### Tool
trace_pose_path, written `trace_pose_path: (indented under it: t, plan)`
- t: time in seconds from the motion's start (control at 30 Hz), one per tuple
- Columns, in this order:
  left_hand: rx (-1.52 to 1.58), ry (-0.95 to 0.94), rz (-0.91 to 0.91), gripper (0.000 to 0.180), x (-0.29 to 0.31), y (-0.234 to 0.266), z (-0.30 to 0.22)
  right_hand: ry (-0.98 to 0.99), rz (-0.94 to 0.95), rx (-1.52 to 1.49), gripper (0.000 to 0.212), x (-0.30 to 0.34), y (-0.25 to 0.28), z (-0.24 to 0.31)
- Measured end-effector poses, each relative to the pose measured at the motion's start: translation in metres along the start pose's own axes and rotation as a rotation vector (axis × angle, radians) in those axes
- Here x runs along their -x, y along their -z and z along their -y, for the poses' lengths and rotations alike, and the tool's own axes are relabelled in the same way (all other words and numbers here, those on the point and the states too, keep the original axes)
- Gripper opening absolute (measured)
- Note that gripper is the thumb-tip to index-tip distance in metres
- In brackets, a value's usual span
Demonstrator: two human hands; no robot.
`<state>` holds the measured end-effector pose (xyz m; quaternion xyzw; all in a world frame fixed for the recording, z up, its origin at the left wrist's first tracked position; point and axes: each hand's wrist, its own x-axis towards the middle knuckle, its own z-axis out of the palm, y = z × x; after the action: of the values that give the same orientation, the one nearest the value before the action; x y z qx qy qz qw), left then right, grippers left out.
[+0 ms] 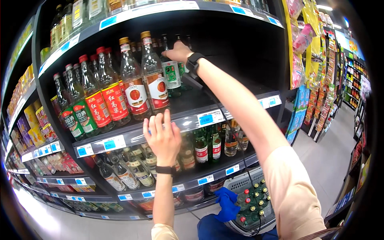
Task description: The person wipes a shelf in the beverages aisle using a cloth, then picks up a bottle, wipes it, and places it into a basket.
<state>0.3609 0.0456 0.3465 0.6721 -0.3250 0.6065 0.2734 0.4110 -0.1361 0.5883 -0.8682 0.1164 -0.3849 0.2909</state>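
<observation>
My right hand [180, 53], a black band on its wrist, reaches deep into the upper shelf. Its fingers close around the neck of a clear glass bottle [172, 77] with a green and white label, which stands upright; a similar bottle is partly hidden behind the hand. Before the price strip on the shelf edge [182, 127], my left hand [163, 134] holds nothing, its fingers stretched upward. Just beyond its fingertips stand two clear gold-capped bottles, the nearer being a bottle [158, 86] with a white and brown label and a red disc.
Red-capped bottles [98, 104] line the shelf's left side. More bottles [208, 146] fill the shelf below. On the floor, a grey crate [234, 184] contains several bottles, with blue cloth [227, 204] at its rim. Hanging snack packets [300, 44] flank the shelf's right end, beside an aisle.
</observation>
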Motion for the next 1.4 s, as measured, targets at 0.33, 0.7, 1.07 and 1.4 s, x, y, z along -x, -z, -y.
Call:
trace_pose_path:
  t: [0.33,0.7,1.07,1.4]
  plan:
    - [0.049,0.023,-0.039,0.031,-0.006,-0.002,-0.012,-0.020,-0.175,-0.062,0.081,-0.049,-0.036,-0.033]
    - [0.056,0.036,-0.026,0.030,-0.005,-0.006,-0.011,-0.042,-0.300,-0.683,0.024,-0.021,0.004,-0.054]
    - [0.036,0.012,0.010,0.030,-0.008,0.001,-0.017,0.142,-0.410,-0.817,0.012,0.075,0.062,-0.056]
    - [0.131,-0.016,0.130,0.043,-0.011,0.009,-0.022,0.410,-0.214,-0.728,0.011,0.226,0.226,-0.047]
